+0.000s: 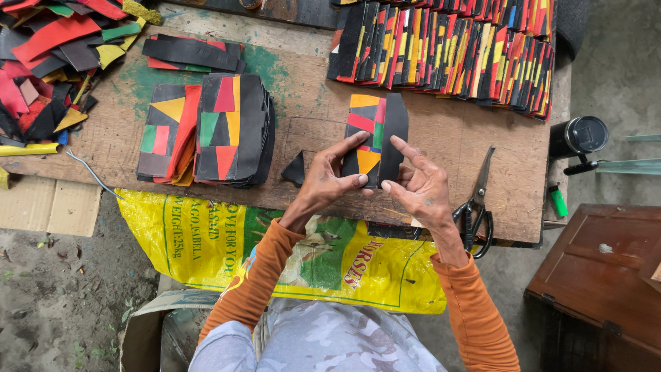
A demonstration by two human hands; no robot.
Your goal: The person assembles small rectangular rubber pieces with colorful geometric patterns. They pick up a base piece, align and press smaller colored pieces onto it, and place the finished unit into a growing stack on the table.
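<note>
— What's nearest to us?

— A yellow sack (206,241) hangs off the near edge of the wooden table (482,131), just beyond the person's lap. Orange sleeves reach over it.

— And the hands?

— Both are on one patchwork piece (375,138), black with red, yellow and green patches, lying flat near the middle of the table. The left hand (329,180) pinches its near left edge between thumb and forefinger. The right hand (421,187) grips the near right corner with the thumb, its other fingers spread loosely above the black strip on that side.

— Anything beside them?

— A small black scrap (295,169) lies just left of the left hand. Scissors (476,207) rest to the right, handles toward the near edge, blades pointing far.

— Farther out?

— To the left, two stacks of similar patchwork pieces (206,131) sit side by side, with a flatter black pile (193,54) beyond them. At the far left corner, a heap of loose scraps (55,55) in red, black, yellow and green. At the far right, long rows of finished pieces (447,41) standing on edge. Off the table to the right, a black cup (578,136) and a green marker (558,201).
</note>
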